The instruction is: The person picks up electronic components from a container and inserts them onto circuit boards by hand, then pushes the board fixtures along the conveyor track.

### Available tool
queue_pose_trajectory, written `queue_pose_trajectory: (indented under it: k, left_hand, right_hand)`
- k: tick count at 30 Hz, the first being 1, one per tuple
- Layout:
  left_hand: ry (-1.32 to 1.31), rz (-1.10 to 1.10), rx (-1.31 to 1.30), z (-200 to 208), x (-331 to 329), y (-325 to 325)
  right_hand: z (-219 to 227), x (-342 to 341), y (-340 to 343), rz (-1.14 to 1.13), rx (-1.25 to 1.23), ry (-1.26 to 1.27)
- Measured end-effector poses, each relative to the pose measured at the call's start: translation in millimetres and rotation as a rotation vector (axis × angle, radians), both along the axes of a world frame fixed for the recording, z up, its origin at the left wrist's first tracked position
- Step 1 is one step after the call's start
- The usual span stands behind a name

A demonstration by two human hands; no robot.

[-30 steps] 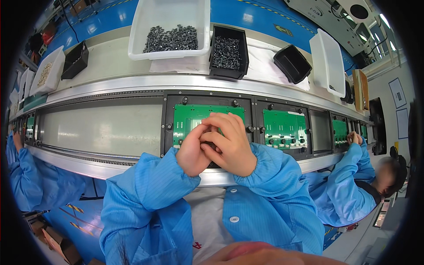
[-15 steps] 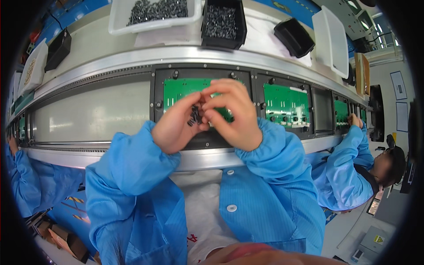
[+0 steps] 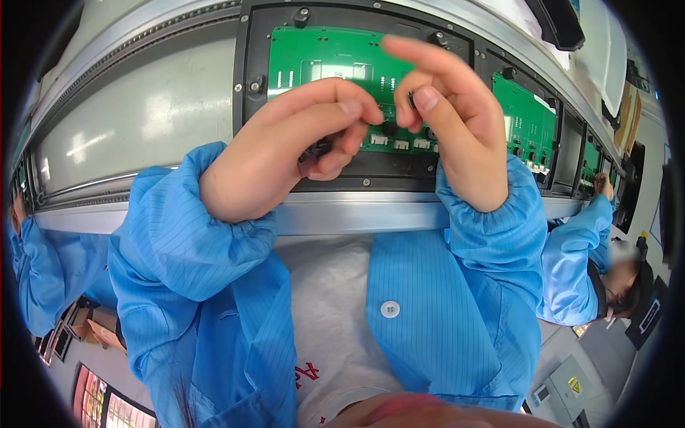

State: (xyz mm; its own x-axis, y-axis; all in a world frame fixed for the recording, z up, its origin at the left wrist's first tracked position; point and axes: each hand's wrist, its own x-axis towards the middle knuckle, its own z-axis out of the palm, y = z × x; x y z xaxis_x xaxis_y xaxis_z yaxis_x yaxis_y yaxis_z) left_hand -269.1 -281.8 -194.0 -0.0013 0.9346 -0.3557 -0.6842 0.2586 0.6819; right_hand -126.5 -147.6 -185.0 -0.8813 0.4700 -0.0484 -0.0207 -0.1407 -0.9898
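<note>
My left hand (image 3: 275, 146) is curled closed over several small black electronic components (image 3: 316, 149), mostly hidden in its palm and fingers. My right hand (image 3: 467, 128) pinches one small black component (image 3: 412, 100) between thumb and a bent finger, its index finger stretched out. Both hands hover above a green circuit board (image 3: 321, 46), apart from each other. White connectors (image 3: 402, 145) and dark round parts line the board's near edge, partly behind the right hand. A black carrier frame (image 3: 250, 53) with knobs at its edges holds the board.
To the right sits another framed green board (image 3: 523, 118). A metal rail (image 3: 357, 214) runs along the line's near side. A bare pale panel (image 3: 143, 107) lies left of the frame. Black bin (image 3: 560, 21) at the far right; a co-worker's blue sleeve (image 3: 571, 257) beyond my right arm.
My hands have parted; the right has moved right, carrying a small black component. My left hand has turned and its fingers now cover the handful. The view has shifted closer to the board.
</note>
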Motion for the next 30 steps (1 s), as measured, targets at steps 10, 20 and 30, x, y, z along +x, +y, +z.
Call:
queue_pose_trajectory:
  k: [10,20,30]
  left_hand:
    - [0.106,-0.029,0.02,-1.0,3.0,-7.5]
    - [0.086,-0.038,-0.047,-2.7,5.8,-7.9]
    - [0.058,-0.085,-0.069,-1.9,3.8,-8.1]
  right_hand:
    - [1.2,3.5,-13.9,0.059,-0.088,-0.011]
    - [-14.0,1.7,-1.4,0.096,0.417,0.186]
    - [21.0,4.5,8.3,0.165,0.914,-0.018]
